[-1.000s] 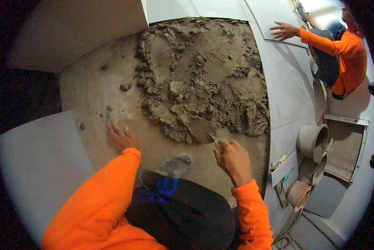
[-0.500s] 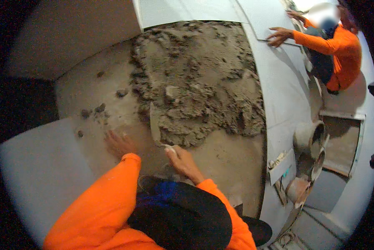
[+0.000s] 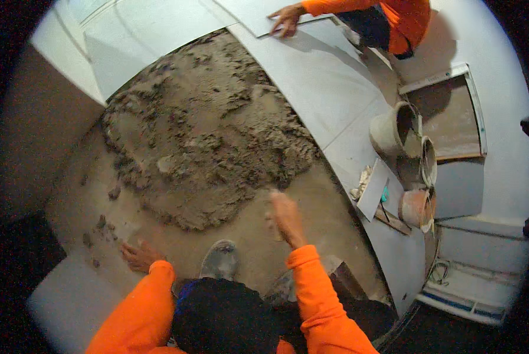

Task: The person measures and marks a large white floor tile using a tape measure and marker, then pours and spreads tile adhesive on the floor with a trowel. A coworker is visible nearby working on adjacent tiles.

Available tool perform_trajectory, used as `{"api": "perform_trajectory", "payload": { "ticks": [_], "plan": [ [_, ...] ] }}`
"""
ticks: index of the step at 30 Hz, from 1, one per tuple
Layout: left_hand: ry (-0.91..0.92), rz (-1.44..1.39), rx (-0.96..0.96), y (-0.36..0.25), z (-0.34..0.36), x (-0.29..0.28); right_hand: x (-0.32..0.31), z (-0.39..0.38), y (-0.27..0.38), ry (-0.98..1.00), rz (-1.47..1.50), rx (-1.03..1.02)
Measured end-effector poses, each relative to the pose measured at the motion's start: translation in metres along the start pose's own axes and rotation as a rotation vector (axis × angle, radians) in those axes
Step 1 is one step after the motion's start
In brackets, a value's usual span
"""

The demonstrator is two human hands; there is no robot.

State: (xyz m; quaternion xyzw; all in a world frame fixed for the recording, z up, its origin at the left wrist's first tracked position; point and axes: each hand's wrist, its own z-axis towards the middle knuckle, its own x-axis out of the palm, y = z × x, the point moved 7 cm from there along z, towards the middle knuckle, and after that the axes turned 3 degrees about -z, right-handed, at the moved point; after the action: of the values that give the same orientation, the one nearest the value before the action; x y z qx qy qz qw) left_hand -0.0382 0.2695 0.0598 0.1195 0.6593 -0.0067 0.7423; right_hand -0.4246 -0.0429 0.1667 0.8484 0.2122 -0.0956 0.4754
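A heap of rough, wet grey mortar covers much of the floor bed in front of me. My left hand rests on the smooth grey screed with its fingers apart, beside a few loose crumbs. At the heap's near right edge, my right hand is closed round the handle of a trowel. Motion smears this hand, and the trowel's blade is mostly hidden now; a long, narrow blade showed earlier. My grey, dusty shoe stands between the two hands.
Pale floor tiles border the mortar at the far and right sides. On the right stand a grey bucket, an orange-brown bucket and a small white board. Another person's hand touches the tiles at the far right.
My view has turned and shifted, so the heap now appears tilted and farther left. My right hand has moved right along the heap's near edge. The left hand stays low by the crumbs.
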Motion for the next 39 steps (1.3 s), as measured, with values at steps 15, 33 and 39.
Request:
{"api": "perform_trajectory", "payload": {
  "ticks": [15,33,39],
  "plan": [
    [-0.101,0.035,0.226,-0.011,0.001,0.002,-0.050,-0.015,-0.039,-0.118,0.646,0.380],
    [-0.086,-0.020,0.305,-0.004,-0.002,0.012,-0.039,-0.021,-0.030,-0.169,0.278,0.436],
    [-0.087,-0.033,0.315,-0.005,0.002,0.013,0.026,0.014,0.016,-0.363,0.826,0.416]
  ]
}}
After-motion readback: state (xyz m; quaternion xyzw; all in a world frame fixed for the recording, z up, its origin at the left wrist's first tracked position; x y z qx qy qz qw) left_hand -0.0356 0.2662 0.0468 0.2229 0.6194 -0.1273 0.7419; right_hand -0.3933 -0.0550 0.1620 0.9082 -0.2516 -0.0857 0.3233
